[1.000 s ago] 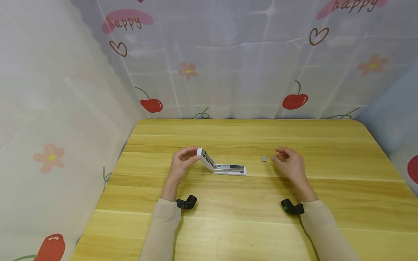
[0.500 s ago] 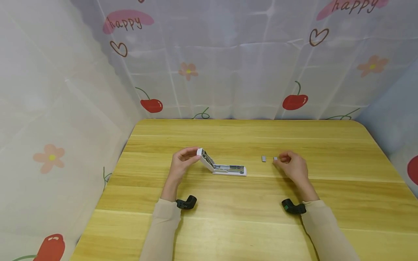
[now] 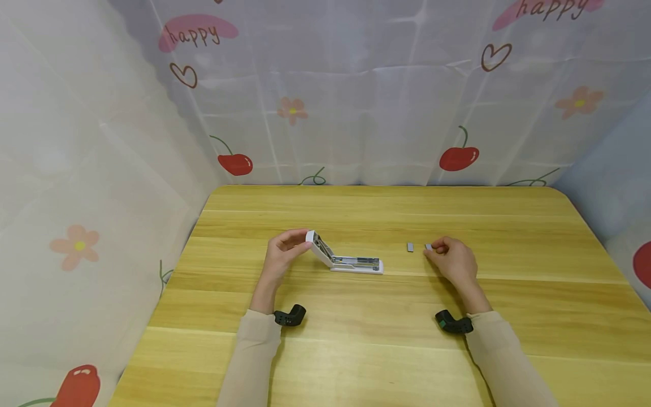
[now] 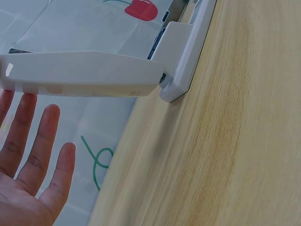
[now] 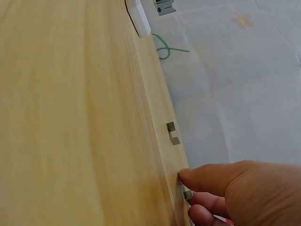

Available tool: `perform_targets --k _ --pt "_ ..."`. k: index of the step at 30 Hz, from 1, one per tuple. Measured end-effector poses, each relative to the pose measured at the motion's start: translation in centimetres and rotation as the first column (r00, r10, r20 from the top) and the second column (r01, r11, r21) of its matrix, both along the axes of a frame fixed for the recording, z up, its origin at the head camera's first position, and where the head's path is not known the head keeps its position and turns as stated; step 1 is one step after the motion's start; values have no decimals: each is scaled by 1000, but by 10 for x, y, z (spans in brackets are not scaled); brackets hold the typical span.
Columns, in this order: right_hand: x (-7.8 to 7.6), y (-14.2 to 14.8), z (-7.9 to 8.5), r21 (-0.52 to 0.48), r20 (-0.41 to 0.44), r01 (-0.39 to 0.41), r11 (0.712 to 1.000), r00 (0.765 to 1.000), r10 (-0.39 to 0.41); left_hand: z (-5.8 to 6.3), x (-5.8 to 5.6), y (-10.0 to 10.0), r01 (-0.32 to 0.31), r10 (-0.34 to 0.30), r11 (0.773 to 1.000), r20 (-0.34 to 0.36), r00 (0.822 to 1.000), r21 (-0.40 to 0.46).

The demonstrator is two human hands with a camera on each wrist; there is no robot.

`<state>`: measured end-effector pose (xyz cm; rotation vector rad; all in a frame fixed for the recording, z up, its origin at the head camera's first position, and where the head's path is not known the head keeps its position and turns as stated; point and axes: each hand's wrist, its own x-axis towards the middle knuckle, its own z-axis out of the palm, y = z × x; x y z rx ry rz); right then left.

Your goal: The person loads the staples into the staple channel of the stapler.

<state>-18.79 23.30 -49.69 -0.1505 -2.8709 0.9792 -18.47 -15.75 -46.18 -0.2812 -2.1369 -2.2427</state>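
Observation:
A white stapler [image 3: 358,265] lies opened out on the wooden table, its metal staple channel exposed. My left hand [image 3: 285,254] pinches the raised end of its top arm [image 4: 84,73] between thumb and fingers, keeping it tilted up. In the left wrist view the fingertips reach that arm from below, and the thumb is out of sight. To the stapler's right rests a short grey strip of staples [image 3: 409,247]. Beside that strip, my right hand [image 3: 454,261] pinches a second strip of staples [image 5: 188,195] between thumb and index finger, low over the tabletop.
The wooden table [image 3: 356,350] has its back edge against a hanging curtain [image 3: 366,124] printed with cherries and flowers. Black wrist cameras sit on both forearms, the left camera [image 3: 290,316] and the right camera [image 3: 454,322].
A second staple strip has come into view at my right fingertips, and that hand sits slightly lower than a second ago. My left hand and the stapler stay in place.

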Motion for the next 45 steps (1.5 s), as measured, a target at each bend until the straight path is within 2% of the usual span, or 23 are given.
perform_targets --k 7,28,40,45 --pt "1 -1 -2 18 -72 17 1000 997 -16 -1 0 0 1 -1 1000 3 1000 3" --pt "0 -4 -1 -51 -148 52 997 987 -59 -2 -1 -2 14 -14 1000 -10 1000 25" --pt "2 -14 4 -187 -263 -29 982 965 -21 -1 -1 -1 10 -10 1000 -5 1000 20" --pt "1 -23 6 -234 -277 -68 970 961 0 0 -1 -1 9 -9 1000 -2 1000 23"
